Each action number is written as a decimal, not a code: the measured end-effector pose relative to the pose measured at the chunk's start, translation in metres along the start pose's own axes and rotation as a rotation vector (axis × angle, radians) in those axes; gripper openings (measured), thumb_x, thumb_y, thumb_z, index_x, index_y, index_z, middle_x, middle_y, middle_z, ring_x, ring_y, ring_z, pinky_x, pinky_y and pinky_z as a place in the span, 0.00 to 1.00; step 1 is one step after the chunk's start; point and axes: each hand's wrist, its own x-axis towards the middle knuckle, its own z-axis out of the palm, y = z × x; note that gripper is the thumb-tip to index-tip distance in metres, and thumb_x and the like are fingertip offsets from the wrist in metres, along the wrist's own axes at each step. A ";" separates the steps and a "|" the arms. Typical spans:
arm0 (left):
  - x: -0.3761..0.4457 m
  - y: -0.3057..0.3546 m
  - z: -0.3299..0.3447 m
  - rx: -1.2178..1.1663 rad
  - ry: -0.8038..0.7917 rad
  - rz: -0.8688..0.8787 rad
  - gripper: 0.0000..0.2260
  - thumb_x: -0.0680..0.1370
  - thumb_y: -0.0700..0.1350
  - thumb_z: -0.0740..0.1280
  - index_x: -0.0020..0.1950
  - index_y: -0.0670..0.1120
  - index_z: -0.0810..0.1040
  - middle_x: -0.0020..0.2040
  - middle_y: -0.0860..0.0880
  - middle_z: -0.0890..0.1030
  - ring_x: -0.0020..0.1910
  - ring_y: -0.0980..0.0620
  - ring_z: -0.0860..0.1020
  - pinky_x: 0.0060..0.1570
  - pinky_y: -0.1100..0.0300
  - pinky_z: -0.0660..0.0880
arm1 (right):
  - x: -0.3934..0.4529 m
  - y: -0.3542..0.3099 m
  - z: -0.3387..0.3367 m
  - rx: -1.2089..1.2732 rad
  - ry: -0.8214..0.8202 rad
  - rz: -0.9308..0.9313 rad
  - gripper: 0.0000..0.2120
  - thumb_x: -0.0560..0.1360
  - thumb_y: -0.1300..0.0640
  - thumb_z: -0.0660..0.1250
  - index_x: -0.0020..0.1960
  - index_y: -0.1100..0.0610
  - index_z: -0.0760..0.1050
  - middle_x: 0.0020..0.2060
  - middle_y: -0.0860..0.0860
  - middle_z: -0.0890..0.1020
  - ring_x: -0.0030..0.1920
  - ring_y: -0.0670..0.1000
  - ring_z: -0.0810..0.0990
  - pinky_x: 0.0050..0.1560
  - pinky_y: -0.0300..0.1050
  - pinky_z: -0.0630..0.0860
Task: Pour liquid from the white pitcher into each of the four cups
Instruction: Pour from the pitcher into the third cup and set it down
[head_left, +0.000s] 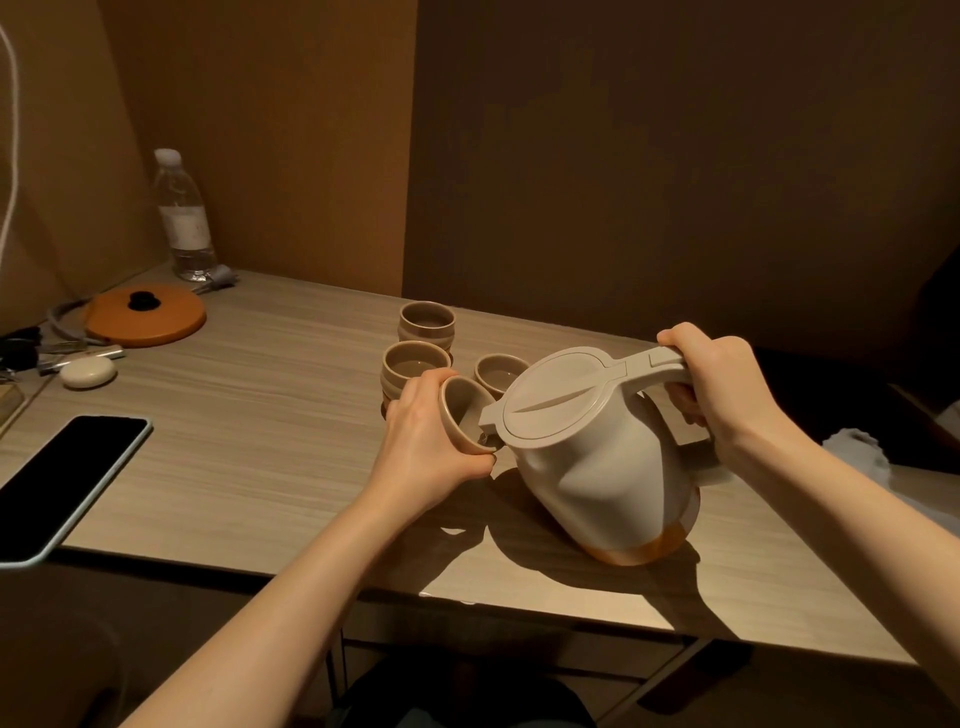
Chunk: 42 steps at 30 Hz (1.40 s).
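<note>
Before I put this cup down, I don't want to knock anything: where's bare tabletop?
The bare table between the phone and the left hand is free, as is the near edge in front of the pitcher. Crowded: the three standing cups behind the held cup, and the far-left corner by the orange lid.

The pitcher (597, 462) looks like matt white plastic, smooth, with an amber see-through band at its base. The cups (426, 322) seem to be glazed ceramic, beige with a dull sheen. The surface (260, 441) shows pale wood grain, smooth, perhaps laminate. The bottle (182, 218) is clear, ribbed plastic. The phone (62, 483) has a glossy black glass face. The orange lid (145, 314) looks matt.
</note>
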 end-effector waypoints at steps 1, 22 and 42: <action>-0.001 0.000 0.000 -0.003 0.001 0.001 0.42 0.58 0.50 0.81 0.68 0.53 0.66 0.65 0.52 0.71 0.64 0.50 0.70 0.59 0.52 0.74 | 0.000 0.000 0.000 0.000 -0.001 -0.001 0.23 0.78 0.52 0.60 0.24 0.57 0.67 0.16 0.45 0.67 0.19 0.42 0.64 0.30 0.44 0.61; -0.004 -0.006 0.004 -0.040 0.017 -0.026 0.40 0.58 0.50 0.80 0.67 0.53 0.66 0.63 0.52 0.71 0.63 0.51 0.70 0.57 0.54 0.75 | 0.000 -0.004 0.005 -0.010 -0.017 -0.022 0.24 0.79 0.52 0.60 0.25 0.56 0.67 0.16 0.44 0.68 0.22 0.44 0.65 0.29 0.42 0.62; -0.010 -0.005 0.004 -0.082 0.031 -0.047 0.39 0.59 0.49 0.81 0.65 0.53 0.66 0.60 0.53 0.71 0.61 0.52 0.71 0.58 0.55 0.74 | 0.003 -0.004 0.007 -0.047 -0.022 -0.042 0.24 0.79 0.53 0.59 0.25 0.57 0.69 0.16 0.45 0.69 0.19 0.42 0.67 0.29 0.42 0.63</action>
